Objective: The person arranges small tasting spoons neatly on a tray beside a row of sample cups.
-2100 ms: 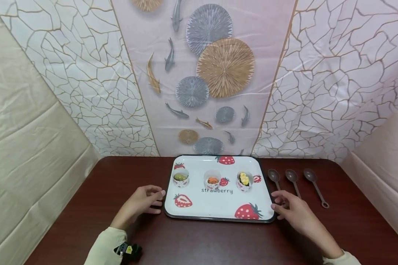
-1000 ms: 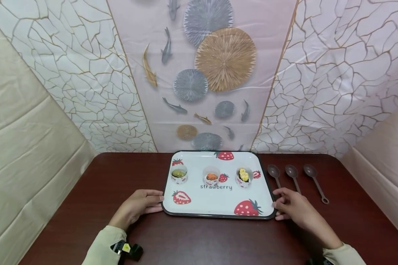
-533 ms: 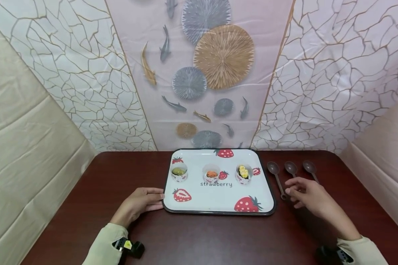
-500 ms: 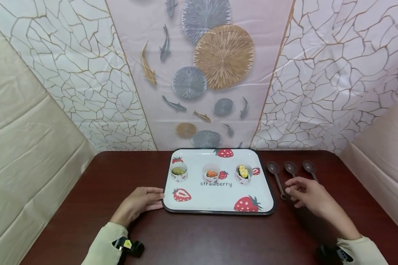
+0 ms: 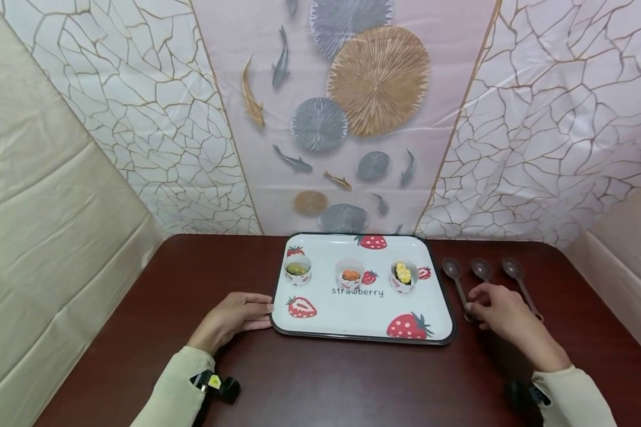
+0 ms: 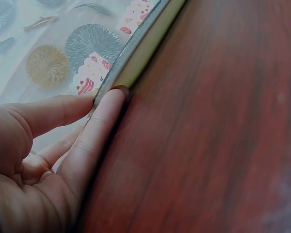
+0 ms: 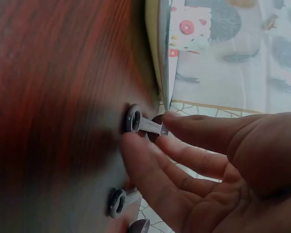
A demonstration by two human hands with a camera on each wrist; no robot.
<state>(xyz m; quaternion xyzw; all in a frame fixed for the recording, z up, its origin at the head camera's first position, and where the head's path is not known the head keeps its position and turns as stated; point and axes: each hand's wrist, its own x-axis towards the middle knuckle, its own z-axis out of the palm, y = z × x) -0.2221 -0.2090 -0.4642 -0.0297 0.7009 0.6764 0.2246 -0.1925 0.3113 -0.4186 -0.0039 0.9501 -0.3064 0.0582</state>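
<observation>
On the head feed, the strawberry-print tray [image 5: 342, 317] lies left of three brown spoons [image 5: 481, 270]. Left wrist: my left hand [image 6: 51, 189] touches the tray, fingers straight. Right wrist: my right hand [image 7: 211, 187] is spread at one spoon's handle [image 7: 151, 126]; contact unclear.

Three paper cups [image 5: 349, 285] are set on the serving tray [image 5: 342, 323], lower centre; three spoons [image 5: 481, 268] are laid lower right.

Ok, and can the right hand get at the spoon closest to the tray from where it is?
Most likely yes: the right hand is right beside that spoon, its fingers close about the handle, and nothing appears to block them; the tray lies to one side.
</observation>
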